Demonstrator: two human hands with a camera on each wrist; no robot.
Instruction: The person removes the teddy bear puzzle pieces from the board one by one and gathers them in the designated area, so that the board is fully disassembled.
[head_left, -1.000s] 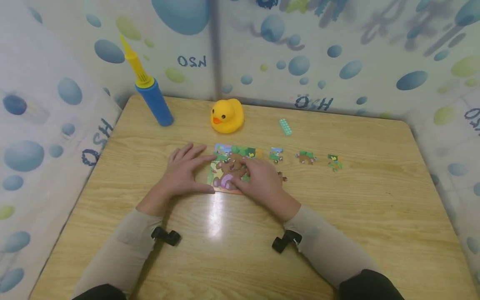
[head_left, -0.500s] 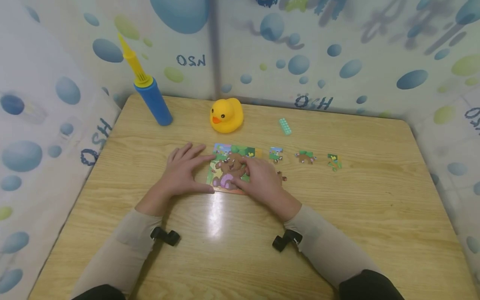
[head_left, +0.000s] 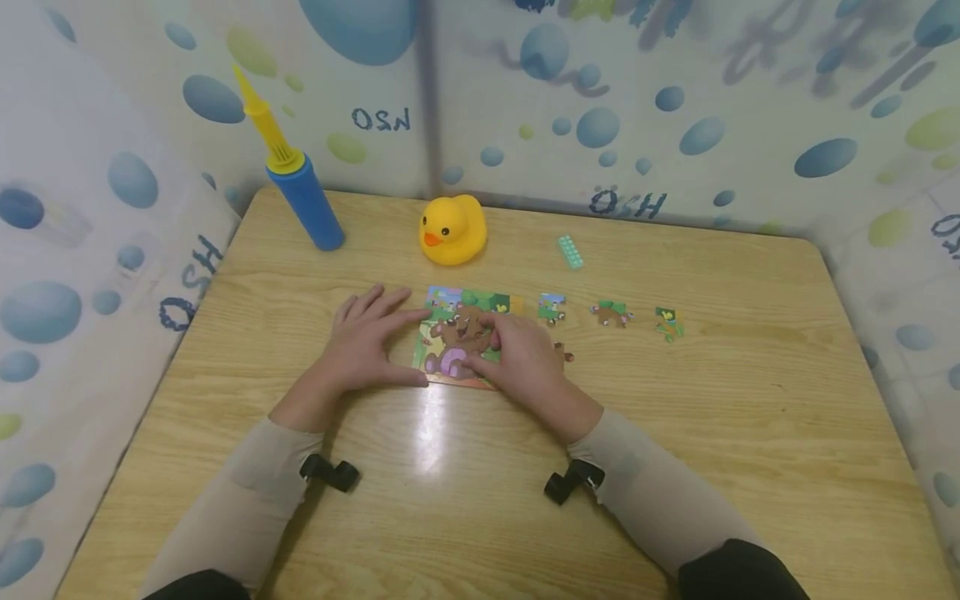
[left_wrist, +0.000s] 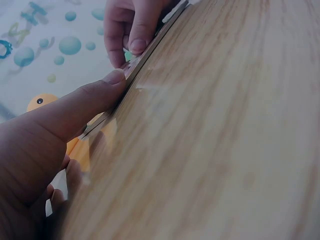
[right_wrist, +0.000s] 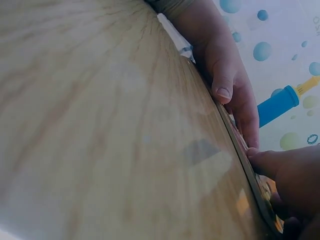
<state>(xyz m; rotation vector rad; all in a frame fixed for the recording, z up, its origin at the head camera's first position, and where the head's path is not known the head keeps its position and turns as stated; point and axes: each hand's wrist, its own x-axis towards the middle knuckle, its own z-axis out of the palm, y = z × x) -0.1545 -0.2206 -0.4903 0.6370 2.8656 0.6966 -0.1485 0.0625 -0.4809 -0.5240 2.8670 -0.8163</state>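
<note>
A jigsaw puzzle (head_left: 450, 337) with a brown bear picture lies flat on the table in the head view. My left hand (head_left: 360, 342) rests at its left side, fingers spread, with the thumb along the near edge and the index fingertip at the far-left part. My right hand (head_left: 528, 358) bends over the right part, its thumb and index finger pinching a puzzle piece (head_left: 480, 340) down on the bear's body. That hand covers much of the puzzle's right side. In the left wrist view the left thumb (left_wrist: 95, 97) touches the edge of the puzzle.
Loose pieces lie to the right: a blue-green piece (head_left: 552, 307), a brown-green piece (head_left: 611, 314), a green piece (head_left: 668, 324) and a brown piece (head_left: 567, 353) partly behind the right hand. Further back are a yellow rubber duck (head_left: 453, 232), a blue hand pump (head_left: 307, 200) and a mint toy brick (head_left: 570, 252).
</note>
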